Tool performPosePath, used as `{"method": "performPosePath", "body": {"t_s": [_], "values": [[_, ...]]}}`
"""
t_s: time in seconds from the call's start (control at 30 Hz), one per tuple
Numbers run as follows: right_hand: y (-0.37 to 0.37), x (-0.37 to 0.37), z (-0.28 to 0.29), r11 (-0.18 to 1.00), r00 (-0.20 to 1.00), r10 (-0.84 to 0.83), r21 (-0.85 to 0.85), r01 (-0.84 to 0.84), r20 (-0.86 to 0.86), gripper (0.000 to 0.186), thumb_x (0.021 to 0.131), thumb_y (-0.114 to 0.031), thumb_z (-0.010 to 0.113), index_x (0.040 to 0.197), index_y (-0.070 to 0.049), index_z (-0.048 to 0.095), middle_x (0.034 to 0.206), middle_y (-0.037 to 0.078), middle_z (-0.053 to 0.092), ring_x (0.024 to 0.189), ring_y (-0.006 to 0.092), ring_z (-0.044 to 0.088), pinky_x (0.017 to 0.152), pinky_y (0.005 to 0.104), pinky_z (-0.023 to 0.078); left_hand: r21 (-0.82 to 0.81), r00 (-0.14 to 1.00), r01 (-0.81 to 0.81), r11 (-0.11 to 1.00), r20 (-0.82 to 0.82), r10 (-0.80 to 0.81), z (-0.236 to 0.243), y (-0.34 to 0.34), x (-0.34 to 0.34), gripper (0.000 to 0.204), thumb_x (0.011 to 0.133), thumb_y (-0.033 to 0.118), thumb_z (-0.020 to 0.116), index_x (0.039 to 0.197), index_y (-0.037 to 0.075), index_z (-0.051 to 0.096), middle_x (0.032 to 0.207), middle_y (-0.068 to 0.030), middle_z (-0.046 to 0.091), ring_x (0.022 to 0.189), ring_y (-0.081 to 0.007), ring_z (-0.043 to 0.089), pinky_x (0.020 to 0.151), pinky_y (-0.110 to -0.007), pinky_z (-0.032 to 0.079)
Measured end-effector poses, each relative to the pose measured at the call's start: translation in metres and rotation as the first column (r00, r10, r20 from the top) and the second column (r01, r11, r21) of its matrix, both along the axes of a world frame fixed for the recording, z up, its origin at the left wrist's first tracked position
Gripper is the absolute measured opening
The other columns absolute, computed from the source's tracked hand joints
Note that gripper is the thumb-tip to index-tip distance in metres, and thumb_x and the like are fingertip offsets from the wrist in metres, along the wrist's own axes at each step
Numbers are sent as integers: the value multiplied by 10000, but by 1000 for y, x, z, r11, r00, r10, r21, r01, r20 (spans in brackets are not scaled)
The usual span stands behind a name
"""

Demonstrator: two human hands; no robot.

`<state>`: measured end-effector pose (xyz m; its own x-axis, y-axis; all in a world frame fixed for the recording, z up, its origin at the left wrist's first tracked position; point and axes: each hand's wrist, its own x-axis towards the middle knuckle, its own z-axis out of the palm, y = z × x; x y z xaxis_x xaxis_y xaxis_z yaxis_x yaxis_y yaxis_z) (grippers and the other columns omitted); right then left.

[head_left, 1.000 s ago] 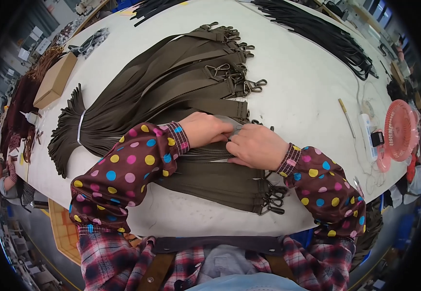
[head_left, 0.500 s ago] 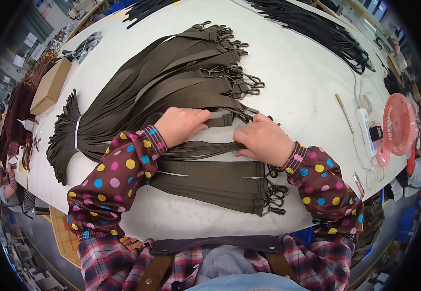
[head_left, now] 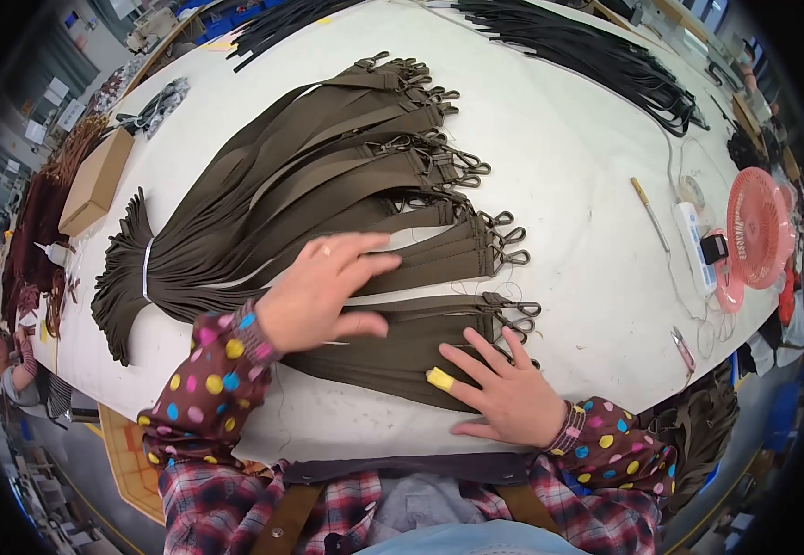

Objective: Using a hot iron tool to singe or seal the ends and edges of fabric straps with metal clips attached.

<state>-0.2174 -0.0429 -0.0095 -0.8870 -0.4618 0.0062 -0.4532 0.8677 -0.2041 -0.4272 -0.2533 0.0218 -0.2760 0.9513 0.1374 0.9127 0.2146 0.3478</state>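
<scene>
A white counter (head_left: pixel 587 176) fills most of the view, its edges bent by the lens. The largest load on it is a fanned spread of olive-brown straps (head_left: pixel 328 176), gathered at the left end under a pale tie (head_left: pixel 146 268) and ending at the right in metal snap hooks (head_left: pixel 504 245). A second group of black straps (head_left: pixel 596 55) is laid along the far edge, well apart from the brown ones.

A nearer stack of the brown straps (head_left: pixel 402 347) is placed flat by the front edge of the counter, its hooks pointing right. The left hand (head_left: pixel 323 291) is laid open on the straps, fingers spread and pointing right, palm down, nothing being pinched. The right hand (head_left: pixel 504 393) is pressed flat on the near stack, fingers spread toward the hooks (a yellow wrap (head_left: pixel 440 378) is worn on one fingertip). Both forearms are covered by dotted maroon sleeves.

At the right edge a pink round fan (head_left: pixel 758 227) is seen, with a white power strip (head_left: pixel 693 242) just beside it and a slim pen-like tool (head_left: pixel 648 211) near that. A cardboard box (head_left: pixel 97 180) is set at the left edge. Small scissors or snips (head_left: pixel 681 344) (too small to tell which) are lying near the right front edge.
</scene>
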Motion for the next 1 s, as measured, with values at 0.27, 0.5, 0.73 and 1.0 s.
{"method": "performPosePath", "body": {"t_s": [0.27, 0.5, 0.73, 1.0], "values": [[18, -23, -16, 983, 958, -182, -16, 184, -220, 524, 696, -305, 688, 1151, -101, 526, 1249, 71, 474, 1187, 255, 435, 997, 498, 304, -91, 928, -247, 965, -310, 208, -34, -68, 40, 834, 631, 513, 718, 1331, 168, 424, 1446, -112, 293, 1332, -311, 268, 1068, -568, 139], [71, -92, -24, 975, 888, -214, -146, 168, -407, 323, 751, -117, 643, 1063, -82, 568, 1160, 46, 538, 1051, 233, 511, 903, 393, 382, 164, 820, -376, 912, -398, 410, -51, -85, -30, 552, 768, 447, 648, 1192, 116, 523, 1025, -41, 589, 930, -215, 548, 932, -388, 335], [85, -125, -19, 958, 879, -276, -37, 284, -389, 651, 824, -405, 615, 1319, -49, 384, 1375, 116, 381, 1272, 328, 342, 1067, 395, 278, 154, 772, -399, 904, -475, 422, -52, -81, -51, 449, 821, 459, 586, 1075, 89, 574, 756, -52, 598, 759, -219, 571, 857, -345, 355], [48, -112, -39, 921, 905, -336, -291, 258, -259, 784, 699, -458, 710, 1260, 9, 422, 1250, 154, 467, 1087, 304, 467, 923, 394, 371, 33, 882, -272, 962, -391, 263, -45, -130, -76, 373, 755, 390, 640, 891, 49, 574, 663, -81, 573, 693, -254, 552, 865, -352, 360]]}}
